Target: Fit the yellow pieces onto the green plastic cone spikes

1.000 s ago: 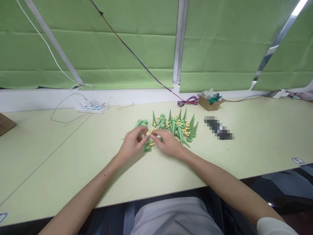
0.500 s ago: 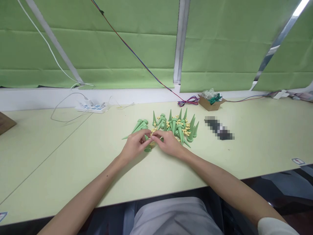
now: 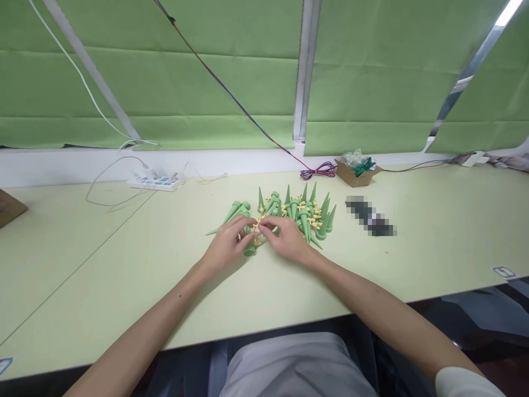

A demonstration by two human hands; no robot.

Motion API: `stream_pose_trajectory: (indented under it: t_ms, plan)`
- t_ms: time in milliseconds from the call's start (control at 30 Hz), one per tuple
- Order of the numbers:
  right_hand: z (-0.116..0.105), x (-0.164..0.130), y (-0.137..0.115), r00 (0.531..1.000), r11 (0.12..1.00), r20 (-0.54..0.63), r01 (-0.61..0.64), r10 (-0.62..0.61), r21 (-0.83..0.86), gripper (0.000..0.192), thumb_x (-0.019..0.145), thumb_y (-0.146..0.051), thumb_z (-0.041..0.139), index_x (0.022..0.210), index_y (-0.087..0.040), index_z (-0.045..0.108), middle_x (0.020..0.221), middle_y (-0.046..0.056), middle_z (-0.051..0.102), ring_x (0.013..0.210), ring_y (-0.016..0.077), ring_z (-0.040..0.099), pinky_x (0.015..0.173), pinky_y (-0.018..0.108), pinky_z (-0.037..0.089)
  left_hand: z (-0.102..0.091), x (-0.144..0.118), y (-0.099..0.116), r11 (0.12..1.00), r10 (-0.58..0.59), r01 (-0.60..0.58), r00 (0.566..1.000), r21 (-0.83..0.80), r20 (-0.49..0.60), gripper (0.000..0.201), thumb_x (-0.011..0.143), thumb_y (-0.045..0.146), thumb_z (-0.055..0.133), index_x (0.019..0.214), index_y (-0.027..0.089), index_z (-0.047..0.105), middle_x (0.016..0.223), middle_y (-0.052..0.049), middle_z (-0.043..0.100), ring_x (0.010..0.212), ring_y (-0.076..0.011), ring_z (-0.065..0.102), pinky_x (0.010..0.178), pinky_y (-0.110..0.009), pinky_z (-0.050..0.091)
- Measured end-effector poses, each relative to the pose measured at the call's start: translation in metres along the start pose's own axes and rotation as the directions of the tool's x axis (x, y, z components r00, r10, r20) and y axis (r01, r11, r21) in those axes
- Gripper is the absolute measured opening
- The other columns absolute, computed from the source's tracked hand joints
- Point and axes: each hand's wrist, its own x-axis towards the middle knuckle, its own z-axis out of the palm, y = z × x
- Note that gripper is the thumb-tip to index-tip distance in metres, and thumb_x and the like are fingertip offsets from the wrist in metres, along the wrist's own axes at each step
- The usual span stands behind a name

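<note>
Your left hand (image 3: pixel 226 249) and right hand (image 3: pixel 288 241) met fingertip to fingertip over the near edge of a heap of green plastic cone spikes (image 3: pixel 297 212) with small yellow fittings, lying mid-tabletop toward the far edge. Your left hand's fingers were curled around one green spike (image 3: pixel 249 249), its wide end pointing toward you, while your right hand's fingers pinched at a small yellow piece (image 3: pixel 257 226) just above it. A white power strip (image 3: pixel 156 182) lay near the tabletop (image 3: pixel 124 264)'s far edge, and a small cardboard box (image 3: pixel 356 172) sat beyond the heap.
</note>
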Motion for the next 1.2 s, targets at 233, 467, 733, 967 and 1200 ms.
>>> stream_pose_trajectory:
  t_ms: [233,467,733,967,1200]
  plan:
    - [0.001,0.0,0.002,1.0,1.0,-0.022,0.019,-0.019,0.0,0.013,0.093,-0.021,0.057,0.089,-0.018,0.069,0.085,0.003,0.074,0.078,0.015,0.067,0.067,0.025,0.048,0.001,0.002,0.001,0.997,0.077,-0.076,0.997,0.035,-0.018,0.018,0.097,0.024,0.053,0.093,0.018,0.069,0.083,-0.004,0.068,0.068,-0.0145,0.059,0.063,-0.027,0.047]
    - [0.001,0.001,0.002,0.999,0.999,0.029,0.03,-0.03,-0.025,0.009,0.092,-0.018,0.057,0.088,-0.018,0.066,0.084,0.003,0.07,0.077,0.0144,0.064,0.073,0.026,0.049,0.003,0.0,-0.005,0.997,0.068,-0.067,0.998,0.043,-0.005,0.022,0.095,0.018,0.049,0.089,0.019,0.07,0.079,-0.003,0.067,0.066,-0.0144,0.057,0.064,-0.027,0.045]
    - [0.001,0.0,0.006,0.999,0.997,0.012,0.045,-0.044,-0.07,0.012,0.094,-0.018,0.054,0.086,-0.019,0.063,0.083,0.002,0.069,0.075,0.0146,0.062,0.069,0.026,0.046,-0.001,0.002,0.0,0.988,-0.125,0.118,0.99,0.102,0.064,0.026,0.096,0.037,0.054,0.087,0.019,0.07,0.072,-0.002,0.066,0.062,-0.0156,0.056,0.061,-0.029,0.041]
    - [0.002,0.001,0.011,0.997,0.991,-0.053,0.048,-0.055,-0.124,0.014,0.094,-0.019,0.053,0.083,-0.019,0.062,0.082,0.003,0.068,0.075,0.0158,0.061,0.071,0.028,0.045,-0.001,0.002,0.005,0.964,-0.25,0.218,0.935,0.15,0.252,0.037,0.094,0.051,0.053,0.079,0.02,0.067,0.062,0.0,0.061,0.055,-0.0163,0.052,0.055,-0.029,0.035]
    - [0.003,0.0,0.009,0.999,0.992,-0.028,0.013,-0.017,-0.128,0.014,0.094,-0.018,0.053,0.084,-0.019,0.062,0.084,0.004,0.069,0.076,0.016,0.061,0.067,0.027,0.044,-0.001,0.0,0.001,0.979,-0.202,0.179,0.927,0.098,0.317,0.038,0.096,0.05,0.049,0.078,0.022,0.067,0.057,0.001,0.057,0.048,-0.0159,0.046,0.049,-0.029,0.031]
